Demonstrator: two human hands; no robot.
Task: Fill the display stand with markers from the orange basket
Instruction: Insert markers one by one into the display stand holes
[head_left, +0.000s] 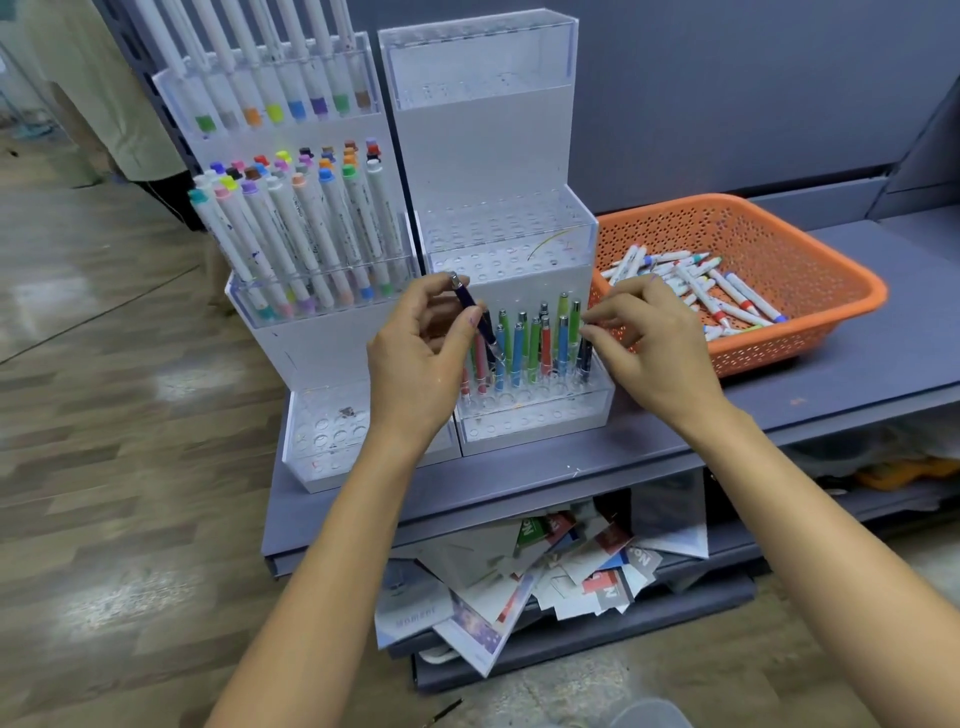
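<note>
My left hand (415, 358) pinches a dark blue pen (475, 317), tilted, above the lowest tier of the right clear display stand (498, 228). That tier holds several green, blue, red and pink pens (540, 343) standing upright. My right hand (644, 348) hovers beside the tier's right end, fingers curled near a dark pen (584, 358); whether it touches the pen I cannot tell. The orange basket (810, 322) sits to the right with several white markers (701, 291) lying inside. The stand's upper tiers have bare holes.
A second stand (311, 332) on the left is packed with white markers with coloured caps; its lowest tray shows bare holes. Both stands and the basket rest on a grey shelf (571, 467). Loose cards and papers (519, 577) are piled on the shelf below. Wooden floor lies left.
</note>
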